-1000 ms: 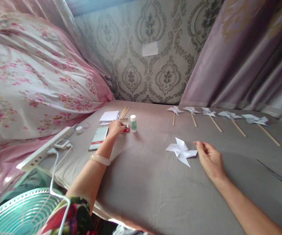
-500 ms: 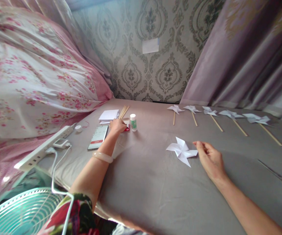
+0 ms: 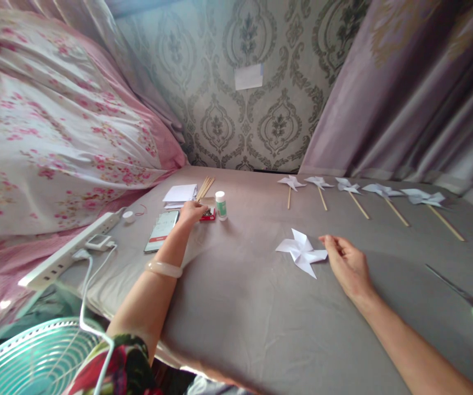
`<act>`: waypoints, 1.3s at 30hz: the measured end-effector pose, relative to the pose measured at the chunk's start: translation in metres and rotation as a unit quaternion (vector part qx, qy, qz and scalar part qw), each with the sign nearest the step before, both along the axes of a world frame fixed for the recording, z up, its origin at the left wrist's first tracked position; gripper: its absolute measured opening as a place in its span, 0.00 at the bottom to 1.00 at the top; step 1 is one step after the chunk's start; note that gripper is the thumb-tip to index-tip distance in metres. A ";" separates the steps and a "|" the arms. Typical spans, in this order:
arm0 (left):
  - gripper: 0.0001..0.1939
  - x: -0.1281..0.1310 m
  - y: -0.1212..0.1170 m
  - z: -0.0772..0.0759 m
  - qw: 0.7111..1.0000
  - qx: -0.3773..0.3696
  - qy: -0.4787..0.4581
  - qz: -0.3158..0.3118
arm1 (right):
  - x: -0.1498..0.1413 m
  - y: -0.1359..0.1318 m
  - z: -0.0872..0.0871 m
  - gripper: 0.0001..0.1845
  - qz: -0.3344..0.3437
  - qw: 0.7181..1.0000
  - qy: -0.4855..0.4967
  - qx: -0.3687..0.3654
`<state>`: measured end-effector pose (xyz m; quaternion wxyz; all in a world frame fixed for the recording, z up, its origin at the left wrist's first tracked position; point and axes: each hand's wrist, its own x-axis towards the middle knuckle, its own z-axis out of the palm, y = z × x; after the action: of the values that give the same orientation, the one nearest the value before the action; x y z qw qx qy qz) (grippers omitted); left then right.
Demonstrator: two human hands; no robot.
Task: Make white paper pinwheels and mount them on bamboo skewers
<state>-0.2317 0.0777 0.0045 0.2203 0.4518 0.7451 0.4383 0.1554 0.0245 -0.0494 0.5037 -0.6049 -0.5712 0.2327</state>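
My left hand (image 3: 191, 213) is at the left edge of a small red box (image 3: 207, 214) with dark bits inside. Its fingers are curled together, and whatever they pinch is hidden. Just behind them lie several thin wooden sticks (image 3: 206, 187). My right hand (image 3: 348, 264) has thumb and forefinger pressed together over the cloth; anything between them is too small to name. Close to its fingertips a folded white paper pinwheel (image 3: 302, 253) lies flat, without a stick.
A glue stick (image 3: 221, 206) stands beside the box. Paper sheets (image 3: 180, 194) and a phone (image 3: 161, 231) lie to the left, near a power strip (image 3: 72, 249). Several pinwheels on sticks (image 3: 349, 186) line the back right. Scissors (image 3: 462, 293) lie at the right.
My left hand has shifted slightly left off the red box, so more of the box and its contents shows. My right hand keeps its pinch beside the pinwheel. The view has turned slightly.
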 end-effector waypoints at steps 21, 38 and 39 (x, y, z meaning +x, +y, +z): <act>0.07 0.137 -0.071 0.029 0.833 -0.117 -0.479 -0.250 | -0.027 -0.028 0.045 0.06 0.102 0.956 -0.085 0.263; 0.10 0.216 -0.061 0.015 0.831 -0.133 -0.430 -0.328 | -0.019 -0.025 0.043 0.04 0.173 0.945 -0.117 0.253; 0.09 0.217 -0.059 0.014 0.828 -0.138 -0.431 -0.331 | -0.018 -0.024 0.042 0.04 0.173 0.945 -0.119 0.251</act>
<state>-0.0152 0.0186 0.0187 0.7111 0.4017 0.4330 0.3814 0.1376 0.0001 -0.0071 0.5199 -0.3736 -0.7627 0.0917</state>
